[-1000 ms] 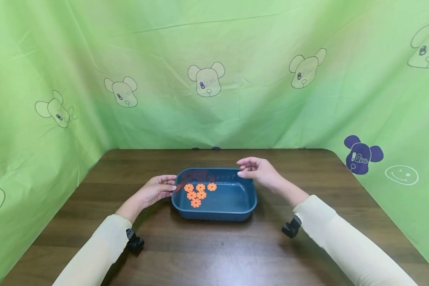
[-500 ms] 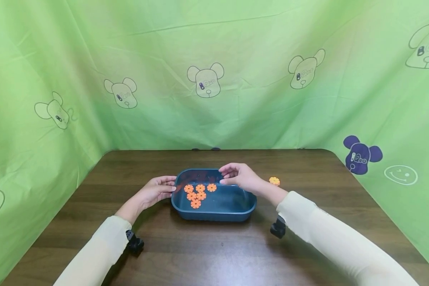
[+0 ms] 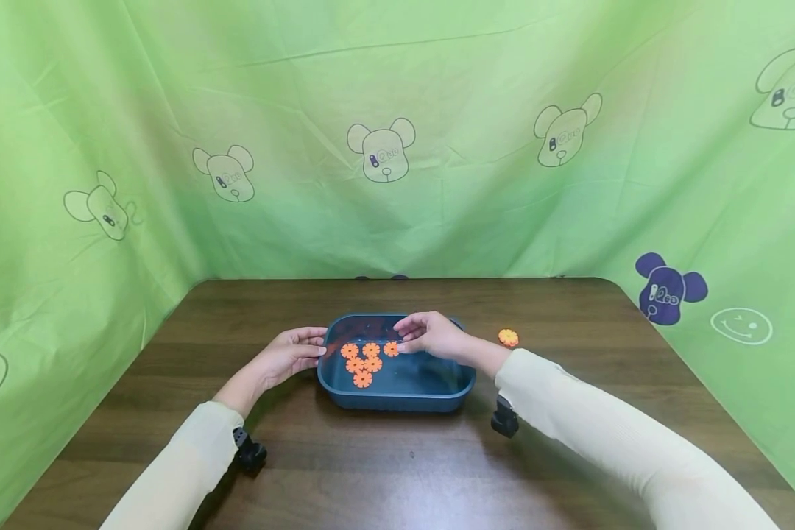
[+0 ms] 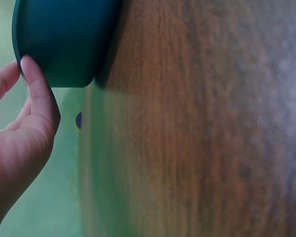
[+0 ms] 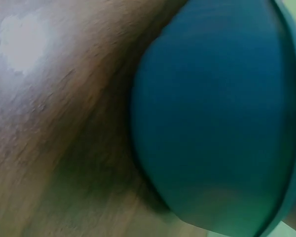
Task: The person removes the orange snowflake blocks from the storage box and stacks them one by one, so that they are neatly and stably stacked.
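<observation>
A dark blue-green plastic basin (image 3: 397, 401) stands on the table. Several flat orange flower-shaped discs (image 3: 362, 378) with notched edges lie in its left half. My left hand (image 3: 294, 350) pinches the basin's left rim between thumb and fingers; the left wrist view shows the thumb and a fingertip meeting at the rim (image 4: 17, 39). Reaching over the basin, my right hand (image 3: 433, 337) has its fingers loosely bent with a gap to the thumb. Its thumb tip overlaps the rightmost disc (image 3: 390, 350). The right wrist view shows only the basin's outer wall (image 5: 212, 113) close up.
One yellow-orange disc (image 3: 508, 338) lies on the wooden table (image 3: 397, 471), right of the basin and behind my right forearm. A green cloth (image 3: 464, 221) printed with bear heads hangs round the back and sides. Both sleeves carry black wrist cameras (image 3: 504, 418).
My right hand has moved left from the basin's right rim to over the discs. The disc on the table has come into view. My left hand and the basin have stayed put.
</observation>
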A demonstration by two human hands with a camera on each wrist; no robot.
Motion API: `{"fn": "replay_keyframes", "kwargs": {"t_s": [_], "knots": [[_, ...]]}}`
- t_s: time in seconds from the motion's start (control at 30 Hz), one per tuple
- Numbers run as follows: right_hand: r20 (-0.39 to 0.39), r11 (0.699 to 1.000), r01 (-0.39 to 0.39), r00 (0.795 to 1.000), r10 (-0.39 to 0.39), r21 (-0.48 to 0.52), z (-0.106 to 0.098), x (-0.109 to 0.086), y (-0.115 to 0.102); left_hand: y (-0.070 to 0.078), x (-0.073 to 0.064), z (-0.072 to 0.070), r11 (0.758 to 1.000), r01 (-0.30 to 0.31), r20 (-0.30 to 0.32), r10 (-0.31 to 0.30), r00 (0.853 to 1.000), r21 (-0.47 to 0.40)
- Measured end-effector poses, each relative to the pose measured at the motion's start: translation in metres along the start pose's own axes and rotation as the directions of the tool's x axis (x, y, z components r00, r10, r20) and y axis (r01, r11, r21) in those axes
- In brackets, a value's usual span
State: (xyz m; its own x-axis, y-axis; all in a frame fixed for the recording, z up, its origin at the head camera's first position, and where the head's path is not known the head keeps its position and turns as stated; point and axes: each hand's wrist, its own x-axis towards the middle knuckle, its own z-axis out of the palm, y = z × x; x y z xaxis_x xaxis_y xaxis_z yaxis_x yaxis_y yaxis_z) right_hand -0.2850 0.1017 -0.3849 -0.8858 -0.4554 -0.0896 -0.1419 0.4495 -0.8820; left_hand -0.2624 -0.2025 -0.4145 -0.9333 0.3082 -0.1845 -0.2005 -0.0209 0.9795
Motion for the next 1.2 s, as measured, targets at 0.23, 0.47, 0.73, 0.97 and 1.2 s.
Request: {"fn": "replay_keyframes", "kwargs": {"t_s": [0.23, 0.47, 0.73, 0.97, 1.2], "knots": [[0.050, 0.994, -0.012, 0.999, 0.017, -0.107, 0.008, 0.005, 0.008, -0.002, -0.001, -0.001, 1.000, -0.003, 0.004, 0.003, 1.000, 0.004], [0.057, 0.984, -0.005, 0.998, 0.015, -0.178, 0.012, 0.011, 0.015, -0.004, 0.000, -0.002, 1.000, -0.009, 0.010, 0.009, 1.000, 0.005], [0.091, 0.973, -0.002, 0.996, 0.023, -0.231, 0.015, 0.014, 0.015, -0.003, -0.001, -0.001, 1.000, -0.014, 0.015, 0.014, 1.000, 0.003], [0.096, 0.974, -0.006, 0.995, 0.028, -0.225, 0.017, 0.016, 0.017, -0.002, 0.000, -0.001, 1.000, -0.008, 0.016, 0.008, 1.000, 0.012], [0.111, 0.965, 0.004, 0.993, 0.026, -0.262, 0.017, 0.017, 0.016, -0.002, 0.000, 0.000, 1.000, -0.012, 0.014, 0.011, 1.000, 0.012]]}}
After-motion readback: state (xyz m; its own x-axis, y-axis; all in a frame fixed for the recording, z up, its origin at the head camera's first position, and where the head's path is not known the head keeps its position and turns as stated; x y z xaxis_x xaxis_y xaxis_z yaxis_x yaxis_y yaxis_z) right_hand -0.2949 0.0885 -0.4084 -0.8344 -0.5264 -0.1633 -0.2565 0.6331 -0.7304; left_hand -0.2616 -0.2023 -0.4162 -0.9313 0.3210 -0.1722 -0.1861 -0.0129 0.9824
